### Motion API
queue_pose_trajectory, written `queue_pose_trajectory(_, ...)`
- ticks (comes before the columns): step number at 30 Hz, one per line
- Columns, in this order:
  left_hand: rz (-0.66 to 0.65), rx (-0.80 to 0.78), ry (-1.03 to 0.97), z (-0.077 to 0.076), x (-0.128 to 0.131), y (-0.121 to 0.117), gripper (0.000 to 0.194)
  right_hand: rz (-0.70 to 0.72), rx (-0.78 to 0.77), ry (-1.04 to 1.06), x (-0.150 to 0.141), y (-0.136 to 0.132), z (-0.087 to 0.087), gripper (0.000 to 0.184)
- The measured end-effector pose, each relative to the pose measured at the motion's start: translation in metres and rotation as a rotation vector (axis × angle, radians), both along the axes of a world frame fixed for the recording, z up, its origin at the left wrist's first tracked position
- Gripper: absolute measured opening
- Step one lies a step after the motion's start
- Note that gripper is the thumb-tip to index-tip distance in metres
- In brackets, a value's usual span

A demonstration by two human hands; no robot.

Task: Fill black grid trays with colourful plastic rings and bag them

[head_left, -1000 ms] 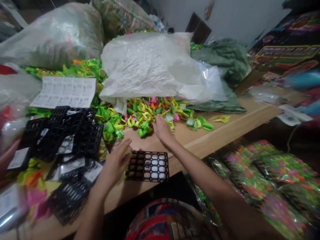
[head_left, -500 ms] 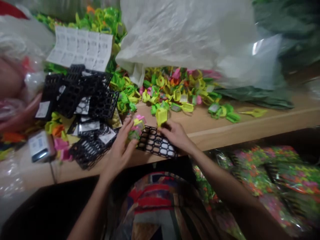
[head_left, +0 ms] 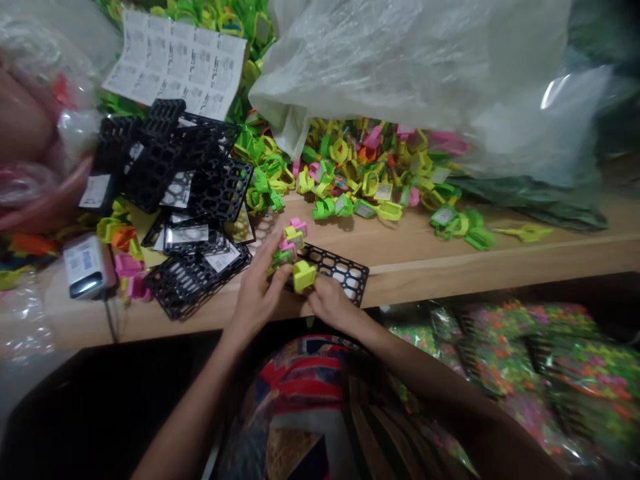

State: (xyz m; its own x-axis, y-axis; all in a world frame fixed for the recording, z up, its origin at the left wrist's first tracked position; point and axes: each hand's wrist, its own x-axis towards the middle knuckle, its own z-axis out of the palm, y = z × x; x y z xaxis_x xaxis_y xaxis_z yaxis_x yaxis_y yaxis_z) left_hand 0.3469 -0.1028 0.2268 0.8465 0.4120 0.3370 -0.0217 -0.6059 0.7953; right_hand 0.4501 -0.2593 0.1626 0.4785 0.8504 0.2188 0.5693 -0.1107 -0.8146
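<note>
My left hand [head_left: 257, 290] holds a small cluster of pink, yellow and green plastic rings [head_left: 287, 243] in its fingers. My right hand [head_left: 330, 303] pinches a chunky yellow plastic ring [head_left: 304, 275] close against that cluster. Both hands sit over a black plastic grid card [head_left: 340, 273], which lies on the wooden table [head_left: 450, 267] and is partly hidden by my fingers. Behind it, a heap of loose neon plastic rings [head_left: 370, 173] spreads across the table.
Stacked black grid cards [head_left: 187, 173] lie to the left beside a printed paper sheet [head_left: 175, 67]. A translucent plastic sack [head_left: 390, 67] presses on the heap. Shiny multicoloured packets [head_left: 515, 360] lie below the table edge at right.
My view has tilted further down. My right hand has brought the yellow ring left, next to the cluster in my left hand, and both hands are closer together over the grid card.
</note>
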Motion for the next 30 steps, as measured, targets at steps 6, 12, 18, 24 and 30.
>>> queue_pose_trajectory(6,0.009,0.080,0.017,0.003,0.004,0.002,0.049,-0.058,0.056,-0.039,0.000,0.005,-0.017,0.022)
queue_pose_trajectory(12,-0.018,0.164,0.019,0.015,0.013,-0.005,0.056,0.139,0.027,-0.034,0.002,0.011,-0.007,0.042)
queue_pose_trajectory(18,0.006,0.239,0.032,0.018,0.017,-0.005,0.046,0.011,0.009,0.080,0.075,-0.007,0.036,0.021)
queue_pose_trajectory(24,-0.033,0.238,0.038,0.019,0.021,-0.002,0.017,-0.481,-0.233,-0.115,0.162,-0.040,0.035,0.041)
queue_pose_trajectory(30,0.000,0.217,0.068,0.023,0.021,0.001,0.018,-0.410,-0.406,-0.171,0.139,-0.051,0.035,0.025)
